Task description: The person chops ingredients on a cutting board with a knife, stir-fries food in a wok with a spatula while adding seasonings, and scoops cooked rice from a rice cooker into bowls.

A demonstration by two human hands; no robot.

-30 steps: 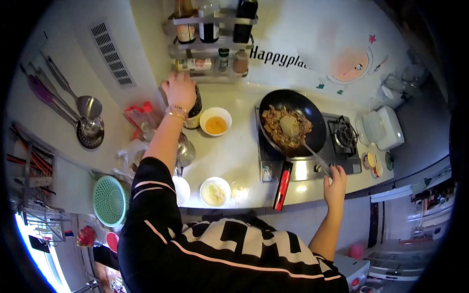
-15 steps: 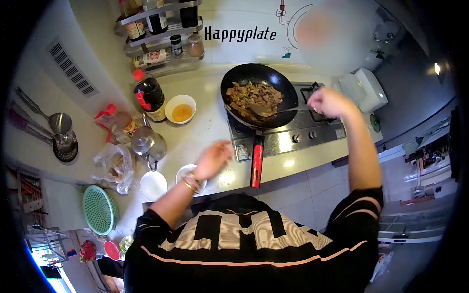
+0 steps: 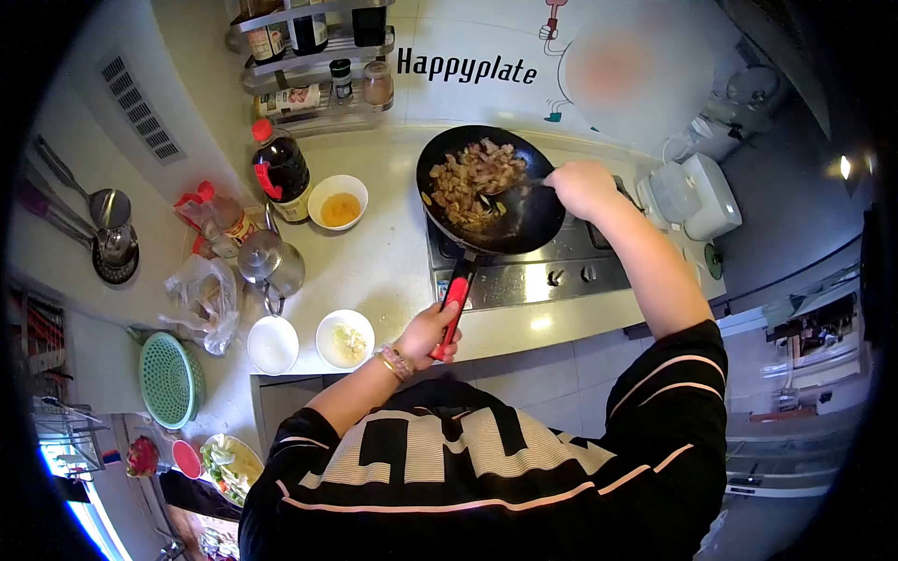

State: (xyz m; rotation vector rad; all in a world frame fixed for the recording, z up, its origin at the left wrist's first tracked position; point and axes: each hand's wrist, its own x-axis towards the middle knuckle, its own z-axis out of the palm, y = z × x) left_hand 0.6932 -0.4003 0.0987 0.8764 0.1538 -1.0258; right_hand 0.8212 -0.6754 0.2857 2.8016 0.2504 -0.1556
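Observation:
My left hand (image 3: 430, 335) is wrapped around the red and black handle of a black wok (image 3: 531, 220) on the stove. Browned sliced meat (image 3: 468, 187) with bits of green and yellow lies mostly in the wok's left and far side. From the right, my right hand (image 3: 582, 190) reaches over the rim, closed on a spatula (image 3: 531, 183). The spatula's blade is in among the meat and partly hidden by it. Left of the wok handle, near the counter edge, sits a white bowl (image 3: 325, 353) with chopped pale pieces, perhaps garlic.
A bowl of yellow-orange liquid (image 3: 316, 194), a dark sauce bottle (image 3: 282, 173) and a metal pot (image 3: 273, 264) stand left of the stove (image 3: 533, 280). Nearer are another white bowl (image 3: 272, 346) and a green basket (image 3: 170, 381). A bottle rack (image 3: 323, 93) hangs behind.
My left hand has moved from open air above the counter onto the wok handle and closed around it. My right hand has shifted left over the wok, pushing the meat toward the far side.

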